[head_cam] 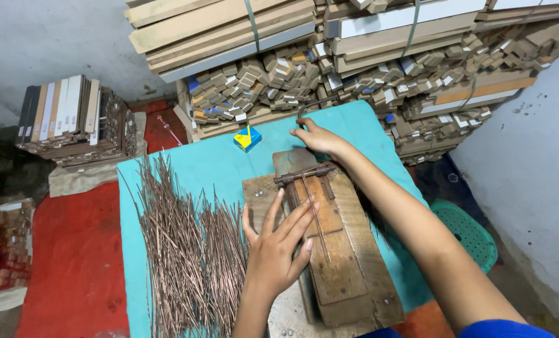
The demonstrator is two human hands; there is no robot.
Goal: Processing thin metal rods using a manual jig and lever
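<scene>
Left hand [278, 241] fingers spread flat on wooden jig [329, 250]; right hand [317, 139] grips bent handle [307, 107]; small blue-yellow box [247, 138] just behind, on teal cloth [210, 164].

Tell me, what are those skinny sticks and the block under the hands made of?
The skinny rods look like metal, likely copper-coated wire: thin, straight, with a reddish-brown shine. The block seems to be raw wood, given its dull brown colour, visible grain and rough edges. The left hand lies flat on it, and the right hand grips a dark lever that looks like iron.
</scene>
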